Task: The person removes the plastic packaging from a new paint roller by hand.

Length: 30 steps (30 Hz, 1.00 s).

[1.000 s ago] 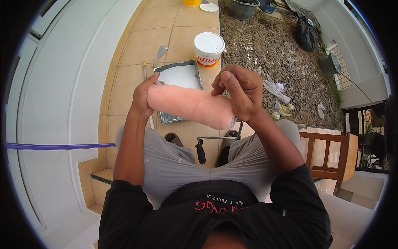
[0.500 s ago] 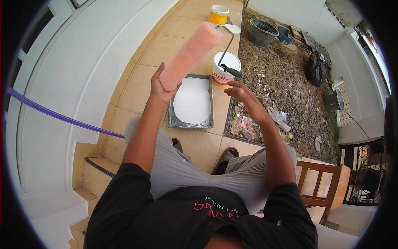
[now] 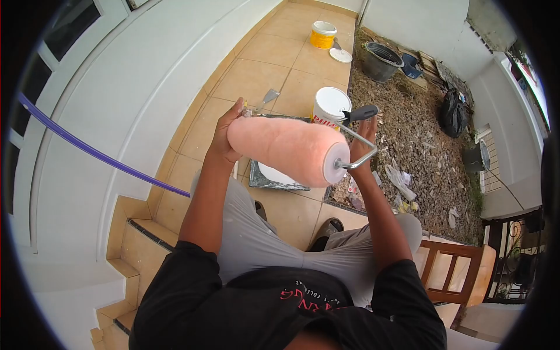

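Note:
My left hand point(image 3: 226, 133) grips the far-left end of a pink fluffy paint roller point(image 3: 280, 146), which lies nearly level across the view. Its wire frame bends round the right end to a black handle point(image 3: 363, 112). Behind that frame is my right hand point(image 3: 363, 146), fingers stretched upward near the handle; contact with it cannot be made out. Below the roller a black paint tray point(image 3: 255, 178) holds white paint point(image 3: 279, 176), largely hidden by the roller. A white lidded paint bucket point(image 3: 332, 104) stands just beyond.
A scraper point(image 3: 269, 97) lies past the tray. Farther off are a yellow-and-white bucket point(image 3: 323, 36) and a white lid point(image 3: 340, 55). Gravelly ground to the right holds a black tub point(image 3: 382, 62) and a black bag point(image 3: 453, 114). A wooden chair point(image 3: 461, 271) stands at lower right; steps point(image 3: 140, 251) are left.
The roller has swung from a steep upward slant to nearly level, its frame end coming down and right. My right hand has risen to beside the handle.

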Each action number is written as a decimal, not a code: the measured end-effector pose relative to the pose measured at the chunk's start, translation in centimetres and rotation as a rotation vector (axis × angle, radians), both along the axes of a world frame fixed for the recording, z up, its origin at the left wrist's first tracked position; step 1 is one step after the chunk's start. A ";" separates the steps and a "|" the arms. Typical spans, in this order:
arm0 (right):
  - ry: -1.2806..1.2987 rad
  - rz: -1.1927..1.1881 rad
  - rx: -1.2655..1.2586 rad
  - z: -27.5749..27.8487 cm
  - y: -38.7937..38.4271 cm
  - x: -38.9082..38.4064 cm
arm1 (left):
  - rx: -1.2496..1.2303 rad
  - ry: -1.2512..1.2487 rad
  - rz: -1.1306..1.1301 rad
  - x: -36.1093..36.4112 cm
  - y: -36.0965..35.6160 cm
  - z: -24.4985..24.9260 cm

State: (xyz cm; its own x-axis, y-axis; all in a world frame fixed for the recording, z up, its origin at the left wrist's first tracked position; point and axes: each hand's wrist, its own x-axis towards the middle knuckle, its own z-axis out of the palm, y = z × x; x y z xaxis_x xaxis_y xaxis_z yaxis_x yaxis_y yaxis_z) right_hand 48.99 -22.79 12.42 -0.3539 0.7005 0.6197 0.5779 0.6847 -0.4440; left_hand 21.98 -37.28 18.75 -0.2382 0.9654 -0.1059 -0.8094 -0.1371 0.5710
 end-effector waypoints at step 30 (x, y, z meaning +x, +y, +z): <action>0.581 0.249 -1.307 10.2 -3.7 5.5 | -1.002 1.406 0.239 -15.7 -7.3 -24.7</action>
State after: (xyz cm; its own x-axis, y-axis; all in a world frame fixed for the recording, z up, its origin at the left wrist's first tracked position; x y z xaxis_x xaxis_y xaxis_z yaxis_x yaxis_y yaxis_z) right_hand 54.52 -26.48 22.59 -0.4747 0.8256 -0.3052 0.0313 -0.3307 -0.9432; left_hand 6.26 -44.57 -5.99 -0.7807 0.5940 -0.1944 0.3193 0.6465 0.6929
